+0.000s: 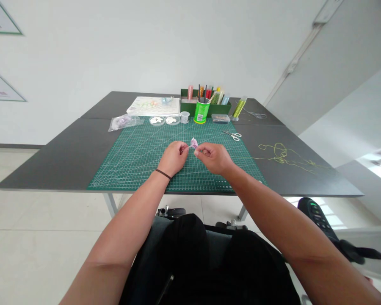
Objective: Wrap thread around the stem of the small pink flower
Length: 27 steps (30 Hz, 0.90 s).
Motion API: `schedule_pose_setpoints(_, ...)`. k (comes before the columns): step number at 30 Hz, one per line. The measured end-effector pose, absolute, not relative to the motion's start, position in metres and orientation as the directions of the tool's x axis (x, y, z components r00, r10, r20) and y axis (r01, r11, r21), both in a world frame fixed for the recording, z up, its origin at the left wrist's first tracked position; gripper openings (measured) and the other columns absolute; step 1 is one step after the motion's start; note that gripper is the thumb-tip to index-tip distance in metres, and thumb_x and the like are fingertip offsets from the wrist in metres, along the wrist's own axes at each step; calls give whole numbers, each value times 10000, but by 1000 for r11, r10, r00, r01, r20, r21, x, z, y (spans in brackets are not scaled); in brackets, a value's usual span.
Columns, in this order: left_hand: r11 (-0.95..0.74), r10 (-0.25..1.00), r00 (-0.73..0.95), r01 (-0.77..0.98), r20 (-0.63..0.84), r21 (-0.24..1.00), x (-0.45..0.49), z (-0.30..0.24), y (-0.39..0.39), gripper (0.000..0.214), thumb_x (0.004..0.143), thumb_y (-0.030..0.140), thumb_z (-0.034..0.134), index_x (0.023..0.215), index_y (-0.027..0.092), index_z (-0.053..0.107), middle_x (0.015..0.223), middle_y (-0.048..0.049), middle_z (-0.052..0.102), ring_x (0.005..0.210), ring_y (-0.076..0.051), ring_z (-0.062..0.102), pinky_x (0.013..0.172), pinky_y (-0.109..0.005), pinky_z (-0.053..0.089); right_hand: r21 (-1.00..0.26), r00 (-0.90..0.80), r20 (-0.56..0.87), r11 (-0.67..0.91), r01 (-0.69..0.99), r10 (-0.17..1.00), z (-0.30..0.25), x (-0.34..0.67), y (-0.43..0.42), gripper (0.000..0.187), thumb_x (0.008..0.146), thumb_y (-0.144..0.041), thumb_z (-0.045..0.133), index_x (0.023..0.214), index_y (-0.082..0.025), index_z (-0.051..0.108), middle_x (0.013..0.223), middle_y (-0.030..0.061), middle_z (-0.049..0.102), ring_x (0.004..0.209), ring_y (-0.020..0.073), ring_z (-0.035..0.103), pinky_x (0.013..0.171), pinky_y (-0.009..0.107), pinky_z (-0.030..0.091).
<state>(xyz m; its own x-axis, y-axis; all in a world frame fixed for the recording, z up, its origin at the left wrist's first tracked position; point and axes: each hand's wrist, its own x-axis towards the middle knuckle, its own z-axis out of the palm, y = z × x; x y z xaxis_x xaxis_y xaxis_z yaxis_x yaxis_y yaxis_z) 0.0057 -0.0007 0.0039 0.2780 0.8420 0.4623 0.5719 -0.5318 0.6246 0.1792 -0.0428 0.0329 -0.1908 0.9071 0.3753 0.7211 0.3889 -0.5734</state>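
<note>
A small pale purple fabric flower (194,143) sits on a thin wire stem above the middle of a green cutting mat (130,169). My left hand (174,159), with a dark band on its wrist, pinches the stem just below the flower. My right hand (214,159) comes in from the other side, its fingertips pressed against the flower's lower edge. The hands nearly meet around the flower, and their fingers hide part of the stem.
Steel scissors (232,135) lie on the mat. Tangled yellow-green wire (281,154) lies on the dark table (66,154) to the right. Along the back stand a green organizer (206,108), a green cup of tools (202,111), small dishes (157,120), and a plastic bag (124,123).
</note>
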Motion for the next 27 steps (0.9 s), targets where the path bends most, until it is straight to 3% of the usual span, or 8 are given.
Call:
schedule_pose_setpoints(6,-553,828,303,579,471,599,5,5,-3,116,876,226,555,771,187,587,749,-20,610,775,-161,561,739,-298,457,-407,-289,399,450,795,870,48,177,-38,230,868,-371,518,809,-192,650,611,-7,555,583,124,451,611,268,296)
schedule_pose_setpoints(15,-572,817,339,575,465,585,2,6,-5,114,873,200,540,764,186,571,762,-25,596,786,-169,560,757,-311,464,-192,-405,326,479,857,854,73,172,-28,214,879,-319,501,882,-195,675,749,37,651,691,168,529,620,284,285)
schedule_pose_setpoints(27,-574,817,361,577,450,580,-3,9,-6,105,866,182,540,775,182,593,778,-30,603,783,-171,562,753,-314,462,-125,-431,263,473,872,863,92,166,-9,225,881,-303,507,914,-181,694,844,60,702,757,186,575,633,288,301)
